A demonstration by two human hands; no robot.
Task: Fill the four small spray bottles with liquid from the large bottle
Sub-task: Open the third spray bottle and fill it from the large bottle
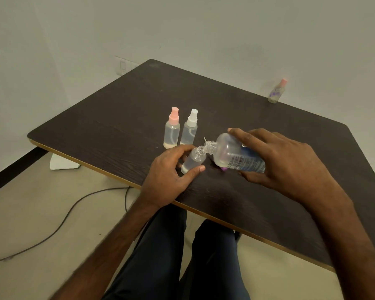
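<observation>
Two bottles are in my hands over the dark wood-grain desk [117, 118]. My left hand [167, 176] holds the small uncapped clear plastic spray bottle [193, 162], thumb low on its near side and the other fingers [182, 149] curled round the far side, so it sits tilted with its open mouth up toward the right. My right hand [290, 165] wraps the large clear plastic bottle with the blue printed label [236, 155], fingers spread over the top and thumb beneath, tipped nearly flat with its threaded neck touching or just over the small bottle's mouth.

I judge both to be light, thin-walled and smooth; wet plastic will be slippery, and squeezing the large one could send out a surge. Holding each by the body, as now, looks right to me.

The large bottle seems only partly full, liquid pooled along its lower side. The small bottle holds some clear liquid, though I cannot tell how much through the blur.

Beyond my left fingers stand a pink-capped clear spray bottle [172, 128] and a white-capped clear spray bottle [189, 127], both capped, contents unclear. Well beyond my right fingers, at the far desk edge, stands another pink-capped bottle [277, 92].
</observation>
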